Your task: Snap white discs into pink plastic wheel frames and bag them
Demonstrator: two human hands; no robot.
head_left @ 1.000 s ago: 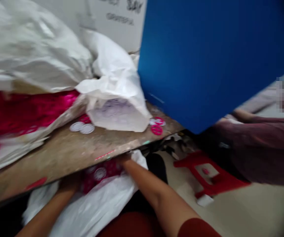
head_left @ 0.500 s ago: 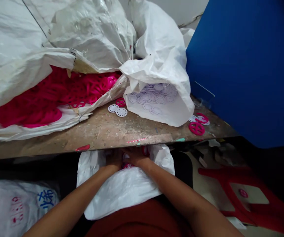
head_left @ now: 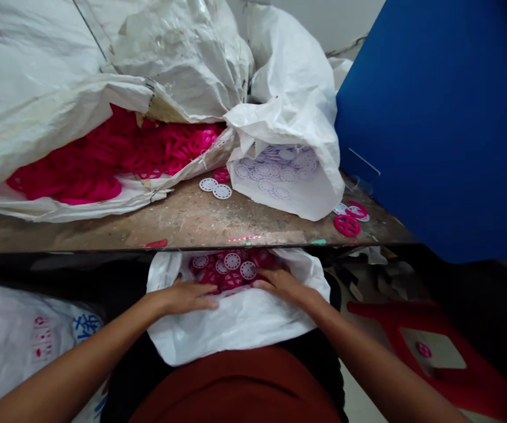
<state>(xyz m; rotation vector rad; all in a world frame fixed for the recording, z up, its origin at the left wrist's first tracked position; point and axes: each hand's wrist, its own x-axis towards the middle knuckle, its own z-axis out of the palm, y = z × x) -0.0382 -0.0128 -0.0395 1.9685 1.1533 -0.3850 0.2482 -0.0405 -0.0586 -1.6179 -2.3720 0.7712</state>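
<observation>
Drawn apart, the hands have uncovered a heap of pink and white perforated plastic discs (head_left: 232, 261) lying in a white woven sack (head_left: 235, 332) on the lap. They look light and stiff, and thin enough to slide over one another, so pinching them by the rim would probably work best. Neither hand grasps anything: the left hand (head_left: 187, 296) lies open on the sack's fold, and the right hand (head_left: 282, 285) lies open at the heap's edge. Just ahead, beyond them, is a scarred wooden workbench (head_left: 183, 226).
</observation>
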